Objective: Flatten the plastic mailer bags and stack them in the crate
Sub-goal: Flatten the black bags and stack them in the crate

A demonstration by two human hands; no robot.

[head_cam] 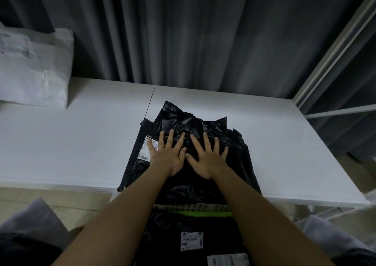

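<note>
A crumpled black plastic mailer bag [203, 123] with a white shipping label [145, 149] lies on the white table [71, 143], its near end hanging over the front edge. My left hand [165, 155] and my right hand [208, 160] press flat on its middle side by side, fingers spread and straight. Below the table edge more black mailer bags [191, 239] with white labels lie stacked between my forearms. A light rim with a green strip [193, 208] shows above that stack; whether it belongs to the crate I cannot tell.
Several white mailer bags [34, 68] are piled at the table's back left. Grey curtains hang behind the table. A white metal shelf frame [333, 62] stands at the right.
</note>
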